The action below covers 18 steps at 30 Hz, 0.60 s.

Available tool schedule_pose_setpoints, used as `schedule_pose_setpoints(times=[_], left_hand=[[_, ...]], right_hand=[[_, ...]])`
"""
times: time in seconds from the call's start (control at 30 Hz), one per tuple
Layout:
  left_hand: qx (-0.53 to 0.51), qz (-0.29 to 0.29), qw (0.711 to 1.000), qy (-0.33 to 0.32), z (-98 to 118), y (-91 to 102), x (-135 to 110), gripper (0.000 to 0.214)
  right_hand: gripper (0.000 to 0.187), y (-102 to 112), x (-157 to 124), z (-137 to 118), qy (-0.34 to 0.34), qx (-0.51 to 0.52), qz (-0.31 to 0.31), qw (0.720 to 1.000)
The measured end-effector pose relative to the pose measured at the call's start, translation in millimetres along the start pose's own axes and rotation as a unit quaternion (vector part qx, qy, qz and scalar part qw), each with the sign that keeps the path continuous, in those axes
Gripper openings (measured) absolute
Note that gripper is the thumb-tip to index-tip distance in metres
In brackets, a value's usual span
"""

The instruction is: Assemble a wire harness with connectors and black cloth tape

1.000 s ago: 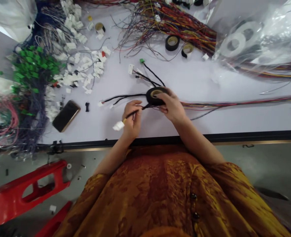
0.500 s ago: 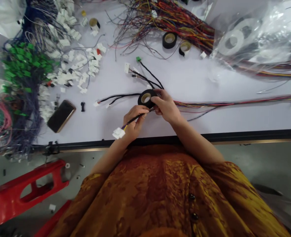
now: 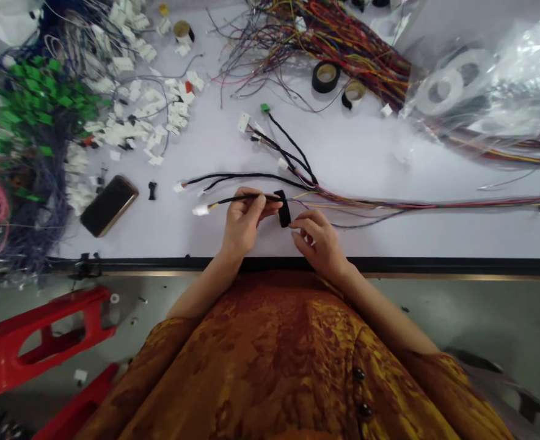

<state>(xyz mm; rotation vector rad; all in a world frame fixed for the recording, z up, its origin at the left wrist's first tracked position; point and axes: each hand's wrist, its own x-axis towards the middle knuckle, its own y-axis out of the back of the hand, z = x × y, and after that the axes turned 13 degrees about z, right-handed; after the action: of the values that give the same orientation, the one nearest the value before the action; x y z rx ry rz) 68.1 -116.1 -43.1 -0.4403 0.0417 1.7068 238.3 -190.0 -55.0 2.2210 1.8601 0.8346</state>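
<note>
I log the left hand (image 3: 243, 223) clenched on the black lead (image 3: 247, 197), tape roll (image 3: 283, 209) edge-on at its fingertips over the tabletop (image 3: 389, 244), right hand (image 3: 319, 242) relaxed and open just beside; a firm pinch suits this.

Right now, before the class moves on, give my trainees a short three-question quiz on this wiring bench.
1. Multiple choice: what does the left hand hold?
A) a smartphone
B) a black wire branch
C) a green connector

2. True or false: the roll of black tape is between the left hand and the right hand.

3. Fill in the blank: the connector at the end of the branch in the left hand is ____.

Key: 1. B; 2. True; 3. white
</note>
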Motion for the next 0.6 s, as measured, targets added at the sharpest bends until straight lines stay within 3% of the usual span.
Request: schedule_pose_setpoints(times=[0.13, 0.2, 0.4, 0.5, 0.6], left_hand=[[0.035, -0.04, 0.998, -0.03, 1, 4.8, -15, 0.026], [0.041, -0.05, 0.997, -0.033, 1, 6.3, -23, 0.027], [0.005, -0.048, 0.999, 0.001, 0, 6.5, -34, 0.033], [-0.013, -0.039, 0.999, 0.015, -2, 5.4, -34, 0.034], [-0.023, -0.045, 0.999, 0.005, -3, 5.5, -31, 0.03]], right_hand=[[0.015, 12, 39, 3, -0.025, -0.007, 0.064, 0.998], [0.015, 14, 60, 7, -0.029, -0.025, 0.059, 0.998], [0.017, -6, 110, 17, -0.016, -0.161, -0.075, 0.984], [0.018, -25, 126, 14, -0.006, -0.296, -0.183, 0.938], [0.019, -37, 131, 11, 0.002, -0.362, -0.219, 0.906]])
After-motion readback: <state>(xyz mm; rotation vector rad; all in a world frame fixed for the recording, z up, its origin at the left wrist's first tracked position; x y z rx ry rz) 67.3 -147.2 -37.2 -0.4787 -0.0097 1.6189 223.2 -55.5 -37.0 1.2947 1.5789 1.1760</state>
